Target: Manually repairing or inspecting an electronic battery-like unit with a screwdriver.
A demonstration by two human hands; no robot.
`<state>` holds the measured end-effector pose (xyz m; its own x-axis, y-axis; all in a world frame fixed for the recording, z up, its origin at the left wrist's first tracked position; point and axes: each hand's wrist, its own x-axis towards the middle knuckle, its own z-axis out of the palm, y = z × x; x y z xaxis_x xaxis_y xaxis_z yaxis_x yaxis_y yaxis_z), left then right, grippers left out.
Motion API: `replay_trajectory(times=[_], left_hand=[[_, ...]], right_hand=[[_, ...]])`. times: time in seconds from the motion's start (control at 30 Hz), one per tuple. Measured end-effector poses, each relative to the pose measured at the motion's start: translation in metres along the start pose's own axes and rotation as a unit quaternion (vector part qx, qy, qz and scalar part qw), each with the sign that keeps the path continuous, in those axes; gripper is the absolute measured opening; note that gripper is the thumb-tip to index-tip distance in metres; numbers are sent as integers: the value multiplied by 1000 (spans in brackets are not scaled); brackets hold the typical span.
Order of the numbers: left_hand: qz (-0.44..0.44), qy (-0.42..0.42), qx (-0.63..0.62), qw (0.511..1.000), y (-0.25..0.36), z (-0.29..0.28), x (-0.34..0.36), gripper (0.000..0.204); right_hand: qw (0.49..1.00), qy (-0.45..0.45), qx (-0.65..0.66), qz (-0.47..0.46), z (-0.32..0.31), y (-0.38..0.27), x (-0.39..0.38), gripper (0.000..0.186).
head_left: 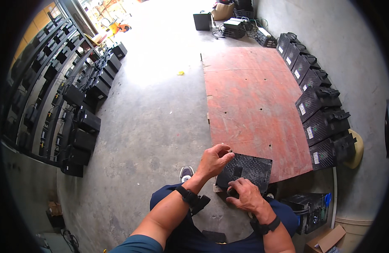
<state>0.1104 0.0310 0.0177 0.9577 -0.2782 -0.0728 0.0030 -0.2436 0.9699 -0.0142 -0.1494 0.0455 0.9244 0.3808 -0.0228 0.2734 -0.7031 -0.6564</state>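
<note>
A black textured panel (pixel 255 167) with small holes at its corners lies in front of me on the near end of a red board. It looks like the face of a black case. At its far left corner is my left hand (pixel 214 161), its thumb and fingers curled together; anything between the fingertips is too small to name. My right hand (pixel 248 195) rests over the panel's near edge with bent fingers. Something dark shows beneath those fingers, but I cannot make out what it is. A wide black strap circles each wrist.
Black cases (pixel 319 123) with handles line the right wall beside the red board (pixel 253 97). On the left, a rack (pixel 47 97) holds many black units. Near my right knee sit a dark case (pixel 314 211) and an opened carton (pixel 327 239). Cables and boxes (pixel 234 27) lie at the back.
</note>
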Motion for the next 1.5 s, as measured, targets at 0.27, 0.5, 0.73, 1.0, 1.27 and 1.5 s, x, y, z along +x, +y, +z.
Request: replay_trajectory(times=[0.27,0.5,0.73,1.0,1.27,1.5], left_hand=[[2,-10,14,1000,5,0,0,39],[10,-1,13,1000,4,2,0,37],[5,-2,37,999,5,4,1,37],[-4,-1,21,1000,12,3,-2,37],[-6,-7,30,1000,13,2,-3,39],[-1,-9,27,1000,11,1,-2,38]], right_hand=[[997,-42,-2,71,-1,5,-1,41],[1000,-10,16,7,-2,2,-1,41],[997,-33,8,76,-8,-4,1,33],[1000,-13,12,0,-4,0,0,35],[996,-40,9,85,-6,0,0,42],[1000,-8,17,6,-4,1,1,38]])
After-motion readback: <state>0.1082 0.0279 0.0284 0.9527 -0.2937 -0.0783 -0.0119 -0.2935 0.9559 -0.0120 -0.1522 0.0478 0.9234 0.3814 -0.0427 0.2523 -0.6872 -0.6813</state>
